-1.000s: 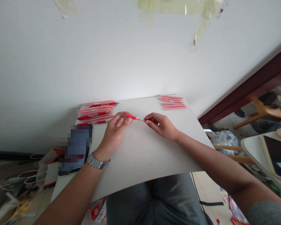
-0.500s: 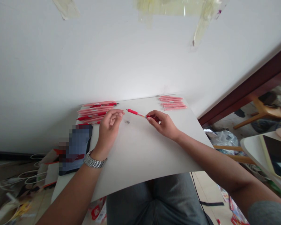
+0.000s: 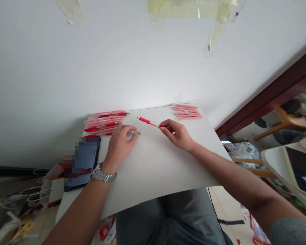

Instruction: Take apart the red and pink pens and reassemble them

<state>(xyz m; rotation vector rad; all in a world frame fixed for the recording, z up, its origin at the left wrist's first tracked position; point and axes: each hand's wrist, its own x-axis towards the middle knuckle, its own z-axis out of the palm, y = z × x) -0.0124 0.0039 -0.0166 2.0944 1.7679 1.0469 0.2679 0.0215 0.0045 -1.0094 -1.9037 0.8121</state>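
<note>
Head view, right hand point(image 3: 177, 136) pinching red pen point(image 3: 148, 122), pink pens point(image 3: 104, 121) stacked left

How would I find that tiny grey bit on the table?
Start at the white table, then the left hand with the wristwatch. At its fingertips lies the tiny grey bit, far smaller than the pink and red pens nearby.

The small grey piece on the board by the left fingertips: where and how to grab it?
Probably pinch the small grey piece across its middle from above and the left: it lies flat and tiny on the white board, the left hand is right beside it, and the right hand holds the red pen part.
</note>
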